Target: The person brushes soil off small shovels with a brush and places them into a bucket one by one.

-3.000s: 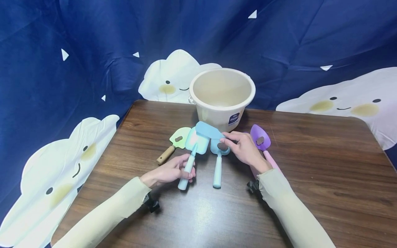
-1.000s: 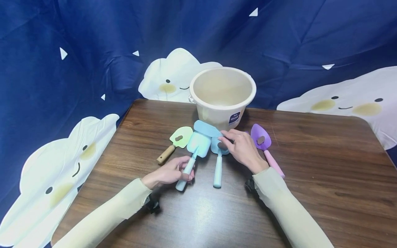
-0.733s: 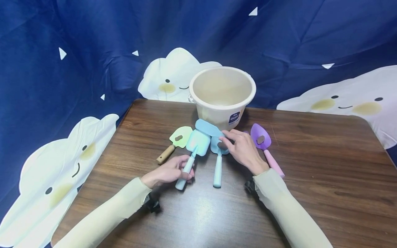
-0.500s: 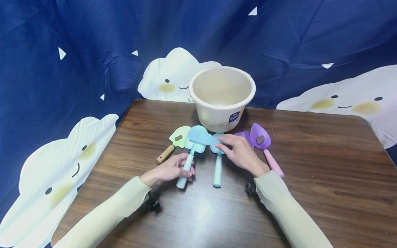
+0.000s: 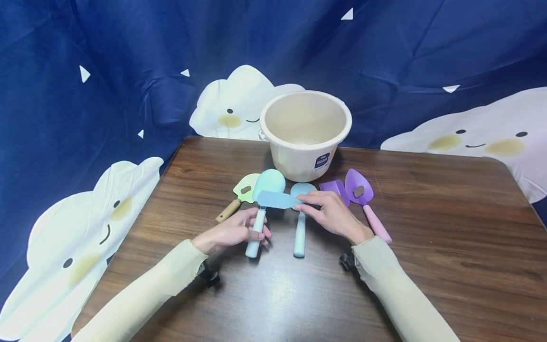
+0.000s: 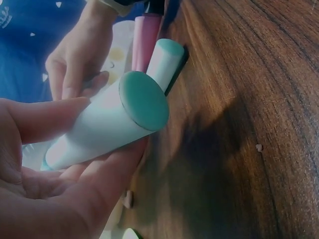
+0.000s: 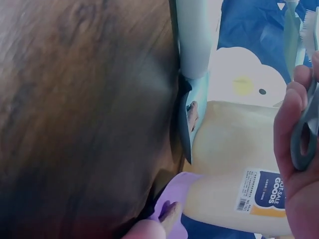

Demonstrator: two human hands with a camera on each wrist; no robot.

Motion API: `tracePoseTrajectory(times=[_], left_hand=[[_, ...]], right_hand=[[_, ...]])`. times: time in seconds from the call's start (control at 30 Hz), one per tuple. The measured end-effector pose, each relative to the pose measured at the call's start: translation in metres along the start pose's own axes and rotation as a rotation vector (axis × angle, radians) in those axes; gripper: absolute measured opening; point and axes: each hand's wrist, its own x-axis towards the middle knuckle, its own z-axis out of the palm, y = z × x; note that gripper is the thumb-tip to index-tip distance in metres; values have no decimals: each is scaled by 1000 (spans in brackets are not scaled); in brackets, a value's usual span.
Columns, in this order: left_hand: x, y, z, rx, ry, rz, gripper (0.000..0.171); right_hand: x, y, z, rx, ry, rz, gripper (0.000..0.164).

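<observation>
My left hand (image 5: 232,232) grips the pale blue handle of a small shovel (image 5: 270,179), its blade raised off the table. In the left wrist view the shovel's handle (image 6: 94,127) lies between thumb and fingers, its green end cap toward the camera. The right hand (image 5: 333,213) pinches a blue brush (image 5: 275,200), held across the lower part of the blade. White bristles and a looped handle of the brush (image 7: 305,142) show in the right wrist view. A second blue shovel (image 5: 300,235) lies between my hands, its blade partly covered by the right fingers.
A cream bucket (image 5: 299,159) stands behind the tools. Left lies a green trowel (image 5: 246,187) with a wooden handle; right lie a purple trowel (image 5: 358,183) with a pink handle and another purple blade (image 5: 335,188). Brown lumps sit on some blades. Small crumbs (image 6: 259,148) dot the table.
The brush has swept from the shovel blade's far edge toward me, down to its neck. The blade has tilted and shows a rounder face. The right hand's shift uncovers the second purple blade.
</observation>
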Motion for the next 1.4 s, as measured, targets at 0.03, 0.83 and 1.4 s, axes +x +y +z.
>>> tracePoseTrajectory(times=[0.03,0.83,1.4], left_hand=[[0,0,0,-3,-1,0,41],[-2,-2,3,51,-33,45,27],[4,-5,5,169,11,34,36]], right_hand=[[0,1,0,11,-3,5,24],[9,8,-11,-47,83,197,34],[9,-26,0,-209,68,-57,27]])
